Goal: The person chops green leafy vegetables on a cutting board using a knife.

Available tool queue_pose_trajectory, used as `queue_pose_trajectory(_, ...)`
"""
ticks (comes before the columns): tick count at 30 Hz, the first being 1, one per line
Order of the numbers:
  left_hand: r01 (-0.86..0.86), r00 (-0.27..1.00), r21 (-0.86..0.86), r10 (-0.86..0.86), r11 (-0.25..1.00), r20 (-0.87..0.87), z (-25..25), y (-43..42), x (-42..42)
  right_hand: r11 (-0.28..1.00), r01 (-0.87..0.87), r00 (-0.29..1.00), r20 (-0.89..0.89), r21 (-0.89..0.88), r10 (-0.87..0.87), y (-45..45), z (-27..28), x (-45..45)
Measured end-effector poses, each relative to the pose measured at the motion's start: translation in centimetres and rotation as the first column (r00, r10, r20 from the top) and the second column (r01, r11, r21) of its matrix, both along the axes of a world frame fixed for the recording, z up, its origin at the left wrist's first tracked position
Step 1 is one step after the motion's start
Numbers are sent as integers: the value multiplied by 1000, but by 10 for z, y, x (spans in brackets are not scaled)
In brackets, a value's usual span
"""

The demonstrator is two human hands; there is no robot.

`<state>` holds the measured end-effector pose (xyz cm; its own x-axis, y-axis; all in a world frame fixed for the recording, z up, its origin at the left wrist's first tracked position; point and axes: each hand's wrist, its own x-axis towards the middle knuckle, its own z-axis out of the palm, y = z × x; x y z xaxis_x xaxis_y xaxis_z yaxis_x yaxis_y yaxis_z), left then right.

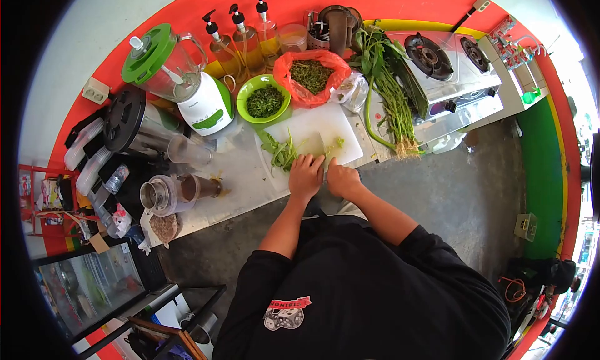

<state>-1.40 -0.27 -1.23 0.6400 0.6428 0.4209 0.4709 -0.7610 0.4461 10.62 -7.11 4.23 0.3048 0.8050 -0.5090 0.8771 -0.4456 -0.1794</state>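
A white cutting board (pixel 344 129) lies on the counter before me, with leafy green stems (pixel 279 152) on its left part and small cut green pieces (pixel 338 142) on the right. My left hand (pixel 306 175) is closed over the near ends of the greens at the board's front edge. Close beside it, my right hand (pixel 342 179) is wrapped round the handle of a knife, whose blade (pixel 323 145) points away from me over the board. Beyond the board stand a green bowl of chopped leaves (pixel 264 102) and a red plastic bag of greens (pixel 310 76).
A blender (pixel 203 104), a clear cup (pixel 187 150) and a steel-topped container (pixel 164 194) stand left. Pump bottles (pixel 249 47) line the back. On the right are a bundle of long-stemmed greens (pixel 392 100) and a gas stove (pixel 447 72).
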Motion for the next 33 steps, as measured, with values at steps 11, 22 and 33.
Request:
queue_pose_trajectory(11, -3, 999, -14, 3, 1000, 51, 3, 3, -2, 999, 2, 1000, -18, 41, -1, 4, -10, 5)
queue_pose_trajectory(22, -29, 999, -27, 30, 999, 39, 5, 2, 1, 999, 46, 994, -96, 15, -45, 11, -3, 1)
queue_pose_trajectory(33, -32, 999, -41, 33, 999, 23, 1, 1, 1, 999, 37, 993, -116, -2, -36, 6, -5, 3)
